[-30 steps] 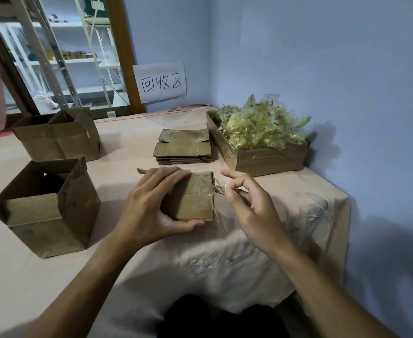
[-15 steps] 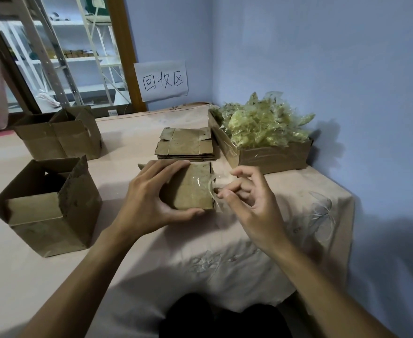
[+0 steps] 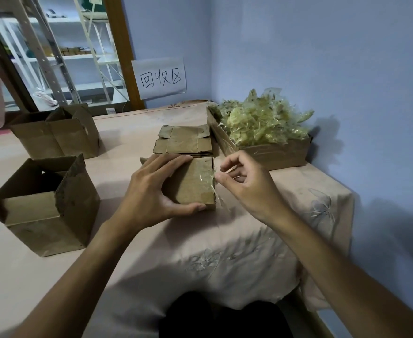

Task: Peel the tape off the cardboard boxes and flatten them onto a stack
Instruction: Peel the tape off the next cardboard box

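Note:
A small cardboard box [image 3: 195, 184] lies on the table in front of me, with clear tape [image 3: 212, 181] across its right edge. My left hand [image 3: 151, 191] grips the box, fingers over its top and thumb along its near side. My right hand [image 3: 244, 184] is at the box's right edge, thumb and forefinger pinching the loose end of the tape. Just behind the box lies a stack of flattened boxes [image 3: 183, 142].
Two open cardboard boxes stand at the left, one near [image 3: 42, 211] and one farther back [image 3: 56, 132]. A long box heaped with crumpled tape [image 3: 264, 132] sits at the right by the wall. The table's right edge [image 3: 346, 191] drops off beside it. A paper sign [image 3: 160, 78] hangs behind.
My right hand moved in from beside the box to its right edge and took the tape end between thumb and forefinger. My left hand kept its hold on the box.

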